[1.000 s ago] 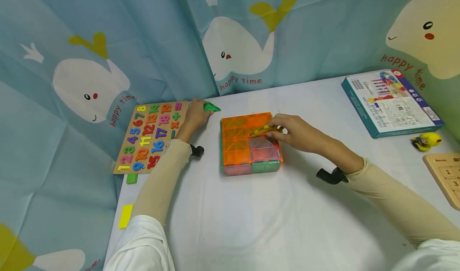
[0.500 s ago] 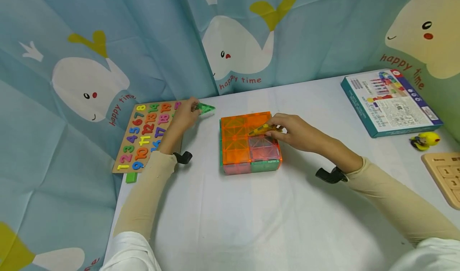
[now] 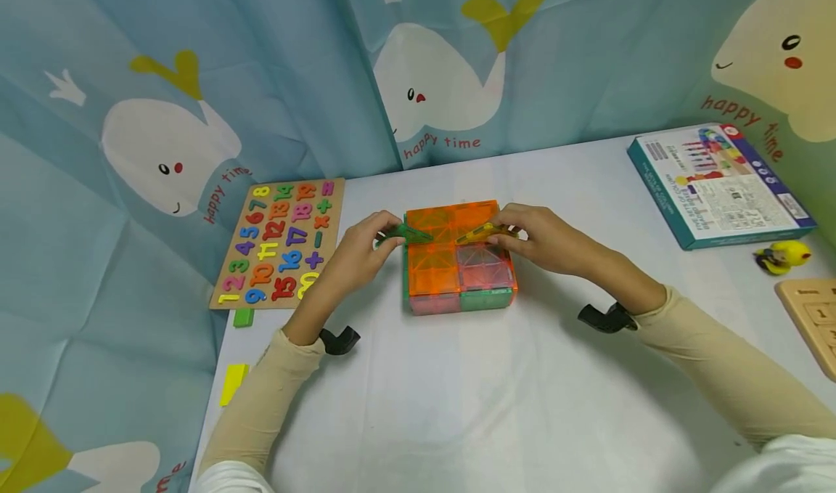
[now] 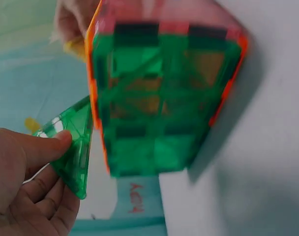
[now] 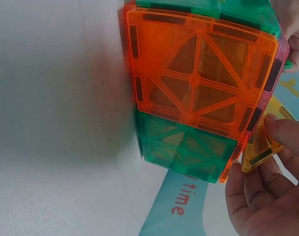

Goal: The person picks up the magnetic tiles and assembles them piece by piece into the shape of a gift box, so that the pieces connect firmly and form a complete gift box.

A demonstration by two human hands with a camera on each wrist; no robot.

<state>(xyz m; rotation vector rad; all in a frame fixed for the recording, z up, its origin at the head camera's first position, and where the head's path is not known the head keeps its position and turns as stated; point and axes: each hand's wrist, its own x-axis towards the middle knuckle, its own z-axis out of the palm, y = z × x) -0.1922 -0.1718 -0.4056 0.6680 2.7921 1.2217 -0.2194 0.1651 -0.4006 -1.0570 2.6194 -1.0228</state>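
A low box built of translucent magnetic tiles (image 3: 434, 269) stands mid-table, orange and pink on top with green, pink and orange sides. My left hand (image 3: 362, 250) pinches a green triangular magnetic tile (image 4: 73, 142) between thumb and fingers, over the box's left top edge. My right hand (image 3: 545, 239) pinches a yellow triangular magnetic tile (image 5: 262, 140) above the right part of the top. In the head view the two triangles slant toward each other with a small gap between them. The right wrist view shows the orange tile wall (image 5: 194, 73) close beside the right fingers.
At the left lies a wooden number board (image 3: 277, 242), with a green block (image 3: 243, 317) and a yellow block (image 3: 234, 384) nearer me. Toward the right are a boxed set (image 3: 721, 184), a small yellow-headed figure (image 3: 782, 257) and a wooden number tray (image 3: 810, 319). A whale-print curtain (image 3: 313, 79) borders the table.
My left hand has carried the green triangular tile from beside the number board, right and nearer me, to the box's top edge. My right hand has stayed put with the yellow triangular tile.
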